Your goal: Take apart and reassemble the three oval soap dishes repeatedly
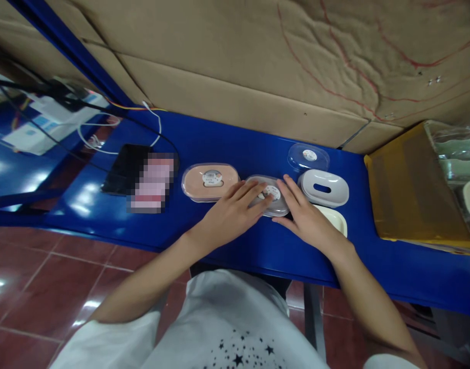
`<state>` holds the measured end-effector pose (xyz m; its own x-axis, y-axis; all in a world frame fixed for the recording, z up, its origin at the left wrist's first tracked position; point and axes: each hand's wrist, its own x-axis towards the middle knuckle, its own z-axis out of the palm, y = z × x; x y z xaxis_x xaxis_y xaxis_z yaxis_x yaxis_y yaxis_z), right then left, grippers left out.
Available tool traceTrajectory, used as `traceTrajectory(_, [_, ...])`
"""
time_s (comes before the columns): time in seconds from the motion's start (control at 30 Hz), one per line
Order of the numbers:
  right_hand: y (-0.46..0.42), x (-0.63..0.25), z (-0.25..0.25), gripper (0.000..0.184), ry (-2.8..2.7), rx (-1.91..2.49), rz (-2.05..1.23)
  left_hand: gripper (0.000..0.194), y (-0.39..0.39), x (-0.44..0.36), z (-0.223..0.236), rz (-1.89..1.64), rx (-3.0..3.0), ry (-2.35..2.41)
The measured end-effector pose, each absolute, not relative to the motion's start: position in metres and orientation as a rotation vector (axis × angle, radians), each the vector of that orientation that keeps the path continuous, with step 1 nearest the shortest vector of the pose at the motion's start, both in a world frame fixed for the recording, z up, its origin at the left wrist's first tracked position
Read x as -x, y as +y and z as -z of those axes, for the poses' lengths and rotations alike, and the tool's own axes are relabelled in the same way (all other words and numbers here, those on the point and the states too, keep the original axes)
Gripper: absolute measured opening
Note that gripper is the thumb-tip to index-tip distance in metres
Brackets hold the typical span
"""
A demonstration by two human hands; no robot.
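A grey oval soap box (278,205) with a clear lid and a round white label lies on the blue table. My left hand (233,215) grips its left side, fingers bent over the lid and the label. Around the right end of the same box, my right hand (307,218) has its fingers at the far edge and its thumb at the near edge. Just left of it sits a peach soap box (192,182) with a labelled clear lid. To the right are a white oval dish (337,187) with a slot and a cream dish (338,219), partly hidden by my right hand.
Behind the white dish lies a loose clear lid (296,155) with a label. At right stands a cardboard box (404,184) holding wrapped pieces. A pixelated phone-like item (152,182), a black object (123,169) and cables lie left. A cardboard wall (219,87) backs the table (227,253).
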<state>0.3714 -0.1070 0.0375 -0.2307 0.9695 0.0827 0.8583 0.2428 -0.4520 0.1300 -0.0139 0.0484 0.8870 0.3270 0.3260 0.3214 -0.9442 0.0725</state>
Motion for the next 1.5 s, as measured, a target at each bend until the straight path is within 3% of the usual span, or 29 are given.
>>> traceTrajectory(0.37, [-0.101,-0.386,-0.03,0.104,-2.087,1.615,-0.575,0.039,-0.016,-0.134,-0.045,-0.533,-3.059,0.562])
traceTrajectory(0.93, [-0.099,-0.375,-0.032,0.114,-2.243,1.719,-0.272,0.04,-0.014,-0.133,-0.03,-0.699,-3.0,0.59])
traceTrajectory(1.5, [-0.1,-0.375,-0.033,0.097,-2.27,1.657,-0.265,0.04,-0.012,-0.129,-0.026,-0.705,-3.033,0.587])
